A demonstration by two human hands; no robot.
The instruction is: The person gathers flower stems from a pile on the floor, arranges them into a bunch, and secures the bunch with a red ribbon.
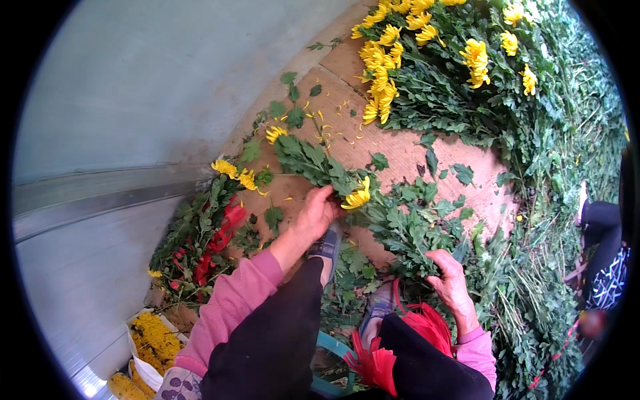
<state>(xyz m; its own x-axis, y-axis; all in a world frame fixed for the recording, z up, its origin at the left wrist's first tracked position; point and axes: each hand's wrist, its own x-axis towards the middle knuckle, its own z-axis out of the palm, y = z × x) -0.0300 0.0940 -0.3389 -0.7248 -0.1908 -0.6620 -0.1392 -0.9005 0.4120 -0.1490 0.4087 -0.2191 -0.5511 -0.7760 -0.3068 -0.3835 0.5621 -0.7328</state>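
Observation:
My left hand (316, 212) is closed, its fingers curled at a leafy chrysanthemum stem (310, 162) that stretches up and left to a yellow flower (275, 134). Just right of those fingers is another yellow chrysanthemum head (358, 195); which stem bears it is hard to make out. Lower right, my right hand (450, 277) has thumb and fingers bent round leafy green chrysanthemum stems (400, 230), partly hiding them. A bunch of red plastic strips (427, 327) lies over my right leg, below that hand.
Cut chrysanthemums (440, 87) are heaped far right. Loose leaves and petals litter the brown board (343, 100). A bundle with red ribbon (223, 230) leans by the pale wall (133, 100). A white container of yellow flowers (155, 343) stands lower left. Another person's dark-clothed leg (603, 233) shows at right.

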